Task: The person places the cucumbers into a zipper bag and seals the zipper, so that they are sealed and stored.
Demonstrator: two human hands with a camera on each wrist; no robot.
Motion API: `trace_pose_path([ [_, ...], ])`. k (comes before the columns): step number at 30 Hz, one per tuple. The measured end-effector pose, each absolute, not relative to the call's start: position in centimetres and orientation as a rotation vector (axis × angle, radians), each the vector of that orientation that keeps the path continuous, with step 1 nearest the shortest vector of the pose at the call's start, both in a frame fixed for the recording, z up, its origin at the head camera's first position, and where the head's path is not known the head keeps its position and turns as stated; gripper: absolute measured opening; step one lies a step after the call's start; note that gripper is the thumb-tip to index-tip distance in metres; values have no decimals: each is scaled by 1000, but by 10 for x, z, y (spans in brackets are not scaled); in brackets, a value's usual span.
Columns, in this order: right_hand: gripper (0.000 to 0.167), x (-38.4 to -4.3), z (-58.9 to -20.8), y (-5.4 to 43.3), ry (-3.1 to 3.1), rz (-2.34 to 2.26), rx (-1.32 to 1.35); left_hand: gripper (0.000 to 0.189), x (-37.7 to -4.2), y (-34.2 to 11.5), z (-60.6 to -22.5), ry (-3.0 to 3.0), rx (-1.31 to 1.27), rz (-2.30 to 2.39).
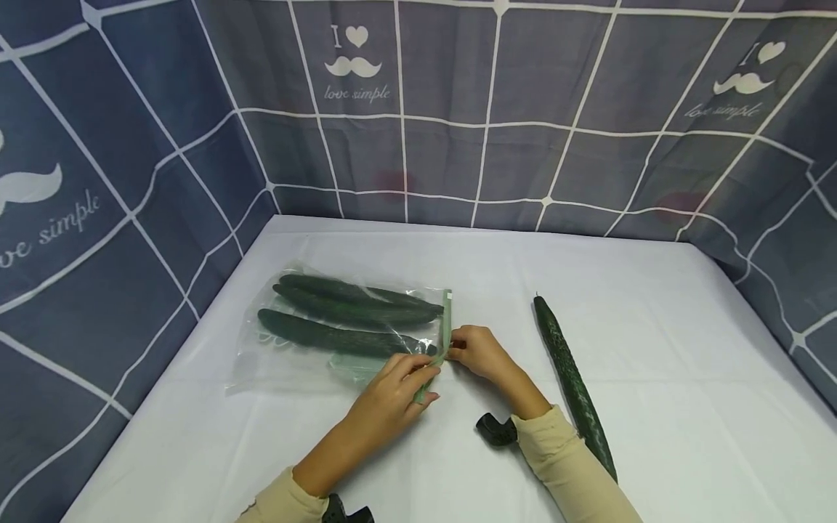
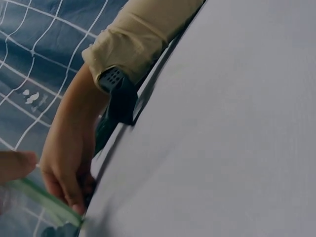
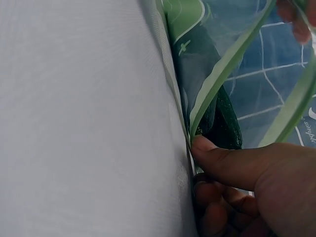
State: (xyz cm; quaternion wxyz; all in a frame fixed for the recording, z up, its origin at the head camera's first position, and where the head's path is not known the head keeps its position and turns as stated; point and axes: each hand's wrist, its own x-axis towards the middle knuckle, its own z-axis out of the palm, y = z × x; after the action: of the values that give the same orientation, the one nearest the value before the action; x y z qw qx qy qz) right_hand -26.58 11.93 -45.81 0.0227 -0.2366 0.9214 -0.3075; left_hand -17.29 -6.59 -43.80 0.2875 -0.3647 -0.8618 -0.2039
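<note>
A clear zip bag [image 1: 251, 363] with a green zip strip [image 1: 447, 319] lies on its side, its opening toward the right. Three dark green cucumbers [image 1: 327, 335] are inside it. My left hand [image 1: 395, 388] grips the near part of the strip between thumb and fingers. Farther along the same edge, my right hand [image 1: 480, 352] pinches the strip. In the right wrist view the right thumb presses on the green strip [image 3: 217, 79], which bows apart from its other side, so the mouth gapes. Only a fingertip of the left hand [image 2: 17, 165] enters the left wrist view.
Another cucumber [image 1: 575, 385] lies alone on the white-covered table [image 1: 686, 349], right of the bag and partly behind the right sleeve [image 1: 562, 457]. A dark blue checked cloth [image 1: 451, 160] hangs behind and at both sides. Black wrist devices [image 1: 497, 430] sit at both cuffs.
</note>
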Motion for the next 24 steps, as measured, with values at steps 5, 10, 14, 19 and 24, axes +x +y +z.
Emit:
trace_pose_path([
  [5,15,-261,-459,125,2816,-939,-741,40,-170,-74,-441,-2330,-1042,-476],
  [10,26,-252,-461,135,2800,-943,-709,41,-171,-82,-446,-2319,-1127,-483],
  [14,33,-243,-459,143,2800,-943,-717,43,-172,-87,-446,-2307,-1178,-497],
  [19,38,-232,-453,157,2814,-898,-715,46,-175,-90,-446,-2280,-1216,-504],
  [24,45,-219,-443,176,2832,-836,-640,47,-178,-90,-446,-2226,-1238,-515],
])
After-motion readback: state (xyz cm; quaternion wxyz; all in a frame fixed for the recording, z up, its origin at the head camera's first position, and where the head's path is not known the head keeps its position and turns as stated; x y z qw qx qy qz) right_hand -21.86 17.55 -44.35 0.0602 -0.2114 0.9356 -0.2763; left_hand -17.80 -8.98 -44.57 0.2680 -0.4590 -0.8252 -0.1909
